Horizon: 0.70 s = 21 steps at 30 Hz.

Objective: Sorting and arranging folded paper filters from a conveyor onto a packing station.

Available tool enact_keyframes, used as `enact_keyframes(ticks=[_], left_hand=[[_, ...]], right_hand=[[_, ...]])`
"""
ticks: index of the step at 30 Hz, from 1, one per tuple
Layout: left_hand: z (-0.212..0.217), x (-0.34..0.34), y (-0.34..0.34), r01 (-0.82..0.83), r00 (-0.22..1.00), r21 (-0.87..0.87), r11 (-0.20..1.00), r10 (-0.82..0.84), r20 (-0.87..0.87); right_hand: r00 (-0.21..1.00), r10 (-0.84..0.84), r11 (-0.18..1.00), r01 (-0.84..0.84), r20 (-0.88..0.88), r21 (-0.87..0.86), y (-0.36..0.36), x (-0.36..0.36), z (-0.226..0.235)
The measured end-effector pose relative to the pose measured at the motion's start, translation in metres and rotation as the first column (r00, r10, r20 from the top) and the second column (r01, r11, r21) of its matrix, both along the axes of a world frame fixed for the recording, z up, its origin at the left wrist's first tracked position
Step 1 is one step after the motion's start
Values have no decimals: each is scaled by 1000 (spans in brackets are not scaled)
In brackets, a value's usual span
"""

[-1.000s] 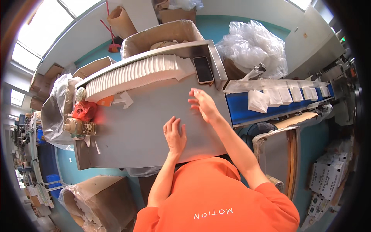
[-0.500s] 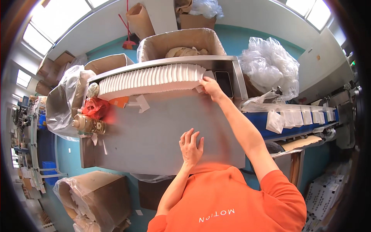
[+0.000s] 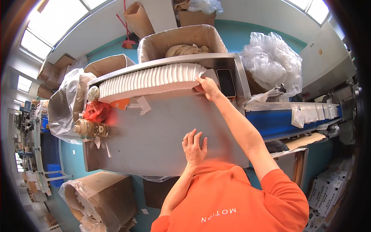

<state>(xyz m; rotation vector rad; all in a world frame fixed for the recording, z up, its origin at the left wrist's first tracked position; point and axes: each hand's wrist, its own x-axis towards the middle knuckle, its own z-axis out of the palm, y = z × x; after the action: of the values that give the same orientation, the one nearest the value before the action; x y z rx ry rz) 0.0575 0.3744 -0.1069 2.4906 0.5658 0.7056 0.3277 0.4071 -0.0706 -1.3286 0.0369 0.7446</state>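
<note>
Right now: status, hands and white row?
Right hand at right end of white row, grip unclear. Left hand open over grey table. Phone close, right side.

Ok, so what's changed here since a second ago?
Your right hand moved forward over the table to the right end of the row of white packets; whether it grips one is unclear. On the blue belt, the belt packets now lie farther right, away from the table. Your left hand, the phone and the bottle stayed put.

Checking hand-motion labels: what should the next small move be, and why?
Probably ease the right hand left against the row of white pieces: it's at the row's right end, with the phone close on its other side. The left hand looks empty.
</note>
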Motion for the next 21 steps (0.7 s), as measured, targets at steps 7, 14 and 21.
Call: enact_keyframes(ticks=[7,14,21], left_hand=[[2,-1,1,-19,1000,-20,1000,19,-8],[3,-2,-6,5,1000,-32,999,-6,-6],[8,-4,14,24,994,-581,814,42,99]], right_hand=[[936,151,951,-50,318,-306,6,11,-3],[717,110,724,417,688,-550,-18,21,0],[625,273,944,-28,731,-328,-99,-75,80]])
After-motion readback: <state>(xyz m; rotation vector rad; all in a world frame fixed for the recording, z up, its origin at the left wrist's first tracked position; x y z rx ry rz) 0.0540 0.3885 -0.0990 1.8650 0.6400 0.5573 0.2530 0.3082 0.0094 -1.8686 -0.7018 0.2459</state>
